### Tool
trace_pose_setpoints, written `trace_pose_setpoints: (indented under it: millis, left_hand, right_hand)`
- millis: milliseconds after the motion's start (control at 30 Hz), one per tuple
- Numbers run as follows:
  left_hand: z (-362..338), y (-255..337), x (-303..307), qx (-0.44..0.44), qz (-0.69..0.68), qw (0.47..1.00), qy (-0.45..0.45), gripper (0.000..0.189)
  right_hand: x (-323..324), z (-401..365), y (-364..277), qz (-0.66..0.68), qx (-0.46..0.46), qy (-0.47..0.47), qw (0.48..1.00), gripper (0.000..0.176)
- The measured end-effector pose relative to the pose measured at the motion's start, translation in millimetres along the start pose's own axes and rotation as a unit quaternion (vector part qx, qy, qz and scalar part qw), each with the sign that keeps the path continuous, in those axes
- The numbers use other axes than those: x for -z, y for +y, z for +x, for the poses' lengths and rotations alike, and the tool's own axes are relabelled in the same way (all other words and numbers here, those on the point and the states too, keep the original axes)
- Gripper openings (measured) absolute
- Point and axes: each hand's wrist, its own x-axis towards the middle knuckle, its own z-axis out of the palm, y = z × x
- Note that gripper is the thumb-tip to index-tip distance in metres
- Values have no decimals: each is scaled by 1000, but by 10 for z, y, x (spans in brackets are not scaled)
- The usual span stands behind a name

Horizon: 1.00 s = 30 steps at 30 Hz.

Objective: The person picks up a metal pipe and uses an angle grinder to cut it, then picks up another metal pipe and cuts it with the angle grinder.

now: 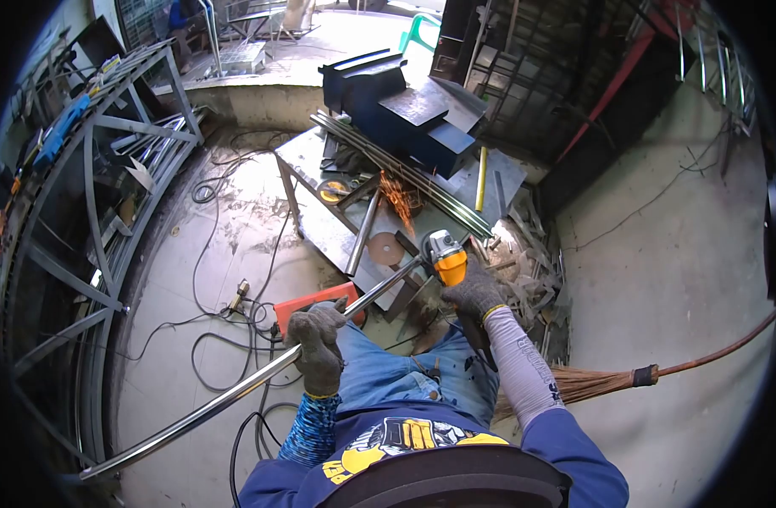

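My left hand [318, 345], in a grey work glove, is closed around a shiny metal tube [210, 410]. The tube slants from the lower left up to the grinder at the work area. In my gloved right hand [475, 294] is a yellow angle grinder [449, 259], its head at the tube's upper end. Orange sparks [396, 201] fly away from that spot, so the disc appears to be cutting or grinding the tube; the exact contact is hidden. A brown cutting disc [385, 249] lies flat on the metal sheet beyond, next to a short tube [364, 233].
A red-orange box [316, 306] stands beside my left knee. Black cables [203, 292] loop over the floor at left. Metal rack [100, 212] lines the left side. Long bars [405, 173], dark metal casing [422, 118], scrap pieces [532, 292] and a broom [604, 383] surround the work spot.
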Motion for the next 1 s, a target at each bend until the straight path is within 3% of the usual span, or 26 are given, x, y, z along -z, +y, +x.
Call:
trace_pose_setpoints:
  millis: [200,300,467,1000]
  left_hand:
    - [-162,169,-29,56,43,994,-88,25]
    - [-257,135,-100,42,89,993,-61,37]
    - [-229,79,-137,2,118,990,-80,37]
    - [-241,139,-263,26,169,980,-100,34]
  right_hand:
    - [-63,102,237,46,23,-2,999,85]
    - [-78,52,312,89,11,16,996,84]
    - [-237,318,748,228,81,42,969,75]
    - [-193,248,383,46,8,40,998,84]
